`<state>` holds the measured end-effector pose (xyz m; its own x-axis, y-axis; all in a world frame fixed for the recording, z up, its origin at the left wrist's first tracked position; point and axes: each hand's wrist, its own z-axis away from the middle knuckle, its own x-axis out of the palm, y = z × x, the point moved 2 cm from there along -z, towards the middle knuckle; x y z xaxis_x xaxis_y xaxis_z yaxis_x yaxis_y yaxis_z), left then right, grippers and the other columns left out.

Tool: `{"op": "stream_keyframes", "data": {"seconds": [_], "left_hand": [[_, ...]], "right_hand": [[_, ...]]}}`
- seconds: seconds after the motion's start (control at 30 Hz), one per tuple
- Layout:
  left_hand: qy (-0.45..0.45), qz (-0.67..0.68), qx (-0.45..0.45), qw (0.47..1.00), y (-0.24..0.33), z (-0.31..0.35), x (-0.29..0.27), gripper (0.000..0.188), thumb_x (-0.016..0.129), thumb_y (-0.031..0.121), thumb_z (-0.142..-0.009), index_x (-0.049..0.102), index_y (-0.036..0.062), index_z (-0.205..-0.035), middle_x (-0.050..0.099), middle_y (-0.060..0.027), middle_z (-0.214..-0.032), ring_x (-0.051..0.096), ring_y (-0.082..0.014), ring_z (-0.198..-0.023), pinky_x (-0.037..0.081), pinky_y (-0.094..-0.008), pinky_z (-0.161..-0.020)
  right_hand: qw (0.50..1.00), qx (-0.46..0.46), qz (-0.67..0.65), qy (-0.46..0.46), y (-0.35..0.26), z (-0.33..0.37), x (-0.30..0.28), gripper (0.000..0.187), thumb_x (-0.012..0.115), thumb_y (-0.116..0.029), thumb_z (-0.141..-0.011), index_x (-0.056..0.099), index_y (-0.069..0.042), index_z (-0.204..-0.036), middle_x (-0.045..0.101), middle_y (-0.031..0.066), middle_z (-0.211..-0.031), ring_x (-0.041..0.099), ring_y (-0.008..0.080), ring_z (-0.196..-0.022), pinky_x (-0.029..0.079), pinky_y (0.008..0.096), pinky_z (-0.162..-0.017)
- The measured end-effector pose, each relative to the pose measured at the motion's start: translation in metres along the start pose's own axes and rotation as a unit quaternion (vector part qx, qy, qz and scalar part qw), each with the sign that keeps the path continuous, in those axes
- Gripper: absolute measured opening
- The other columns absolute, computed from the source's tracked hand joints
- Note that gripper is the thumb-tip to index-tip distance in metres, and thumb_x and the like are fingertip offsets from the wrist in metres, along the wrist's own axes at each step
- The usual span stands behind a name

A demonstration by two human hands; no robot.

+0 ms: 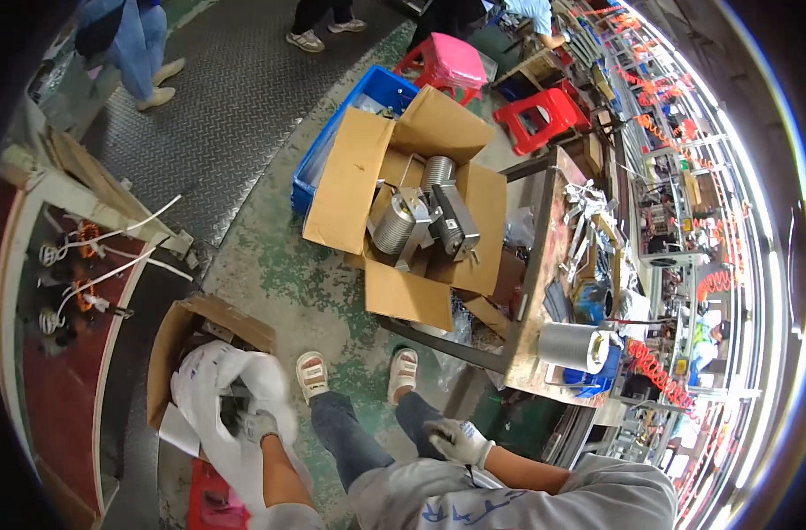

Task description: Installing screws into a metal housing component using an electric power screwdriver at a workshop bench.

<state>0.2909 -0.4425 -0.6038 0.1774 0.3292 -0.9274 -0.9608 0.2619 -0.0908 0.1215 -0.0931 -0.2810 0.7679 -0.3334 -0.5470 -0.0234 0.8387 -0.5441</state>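
The left hand in a pale work glove (262,427) reaches into a translucent white plastic bag (204,380) bunched in a small brown cardboard box (162,371), left of and nearer than the large open brown cardboard carton (348,181); I cannot tell whether its fingertips pinch anything. The right hand in a whitish glove (459,442) lies over the thigh on the carton's near side, fingers loosely bent; its palm is hidden, so I cannot tell whether it holds anything. The loose film could snag the glove and tear under a quick pull, and with only one hand there, the small box might tip. Inside the carton, silver ribbed metal cylinders (392,230) lean unevenly, so a bump could scrape them. Right of the carton, a silver ribbed cylinder (566,346) near the worn wooden workbench's (519,371) edge might roll off if knocked, endangering feet in open white sandals (312,375).
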Motion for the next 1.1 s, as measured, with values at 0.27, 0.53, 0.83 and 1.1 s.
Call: {"op": "stream_keyframes", "data": {"seconds": [0.27, 0.53, 0.83, 1.1], "left_hand": [[-0.264, 0.181, -0.118, 0.94, 0.012, 0.005, 0.149, 0.039, 0.049, 0.022, -0.089, 0.058, 0.0016, -0.122, 0.066, -0.0142, -0.107, 0.063, -0.0299, -0.094, 0.048, -0.041, -0.086], [-0.304, 0.344, -0.145, 0.877, 0.0, 0.014, 0.196, 0.038, 0.05, 0.022, -0.089, 0.058, 0.0022, -0.121, 0.066, -0.013, -0.106, 0.063, -0.0281, -0.092, 0.049, -0.0406, -0.084], [-0.241, 0.499, -0.15, 0.818, -0.052, -0.046, 0.108, 0.037, 0.05, 0.022, -0.09, 0.058, 0.0028, -0.121, 0.065, -0.0116, -0.105, 0.063, -0.026, -0.089, 0.05, -0.0401, -0.082], [-0.155, 0.675, -0.15, 0.706, -0.133, -0.078, -0.075, 0.028, 0.051, 0.024, -0.091, 0.061, 0.005, -0.109, 0.062, -0.0067, -0.093, 0.059, -0.0203, -0.074, 0.049, -0.035, -0.067]], "right_hand": [[0.996, 0.056, -0.038, -0.059, 0.013, -0.057, 0.067, 0.032, 0.054, -0.018, -0.092, 0.059, -0.002, -0.119, 0.065, 0.0156, -0.101, 0.062, 0.0291, -0.098, 0.047, 0.0373, -0.086], [0.981, 0.151, -0.098, -0.075, 0.019, -0.062, 0.082, 0.028, 0.057, -0.017, -0.094, 0.061, -0.001, -0.117, 0.065, 0.0139, -0.1, 0.061, 0.0186, -0.093, 0.048, 0.033, -0.086], [0.985, 0.113, -0.128, 0.029, 0.0, -0.05, 0.065, 0.023, 0.058, -0.014, -0.091, 0.064, -0.002, -0.109, 0.067, 0.0127, -0.093, 0.063, 0.0205, -0.085, 0.05, 0.034, -0.08], [0.979, 0.052, -0.17, 0.095, -0.044, -0.014, 0.02, 0.025, 0.058, -0.013, -0.089, 0.065, -0.003, -0.11, 0.067, 0.0168, -0.088, 0.066, 0.0256, -0.085, 0.051, 0.0344, -0.077]]}}
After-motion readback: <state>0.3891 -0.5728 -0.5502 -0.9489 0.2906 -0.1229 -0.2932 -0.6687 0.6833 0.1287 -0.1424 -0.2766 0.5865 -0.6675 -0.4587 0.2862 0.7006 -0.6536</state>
